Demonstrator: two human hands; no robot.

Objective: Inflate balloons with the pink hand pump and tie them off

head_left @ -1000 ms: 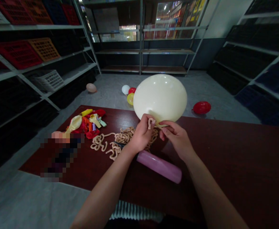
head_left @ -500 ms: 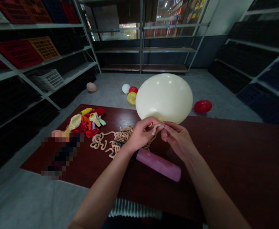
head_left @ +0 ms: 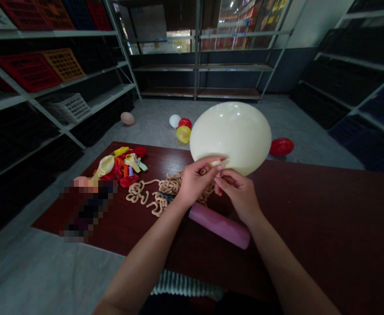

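Note:
A large inflated cream balloon [head_left: 230, 135] stands over the table's far edge, its neck end toward me. My left hand [head_left: 197, 179] is closed on the neck, and the rolled mouth [head_left: 203, 172] peeks out between thumb and fingers. Close against it, my right hand [head_left: 236, 190] pinches with thumb and forefinger what appears to be tan cord at the neck; the fingers cover most of it. Below the hands lies a pink cylinder [head_left: 220, 225], like a balloon pump. A heap of tan cord [head_left: 169, 186] is left of my hands, with a dark tool [head_left: 165, 195] on it.
Uninflated balloons [head_left: 123, 168] in several colours lie on the left of the dark red table [head_left: 326, 210], near a pixelated object [head_left: 90, 210]. Small inflated balloons [head_left: 183, 134] rest on the floor, a red one [head_left: 281, 146] at right. Shelves with crates [head_left: 64, 64] surround the area.
The balloon has shifted slightly right and tilted. My right hand has moved left and closer to my left hand; the cord that showed between them is now mostly hidden.

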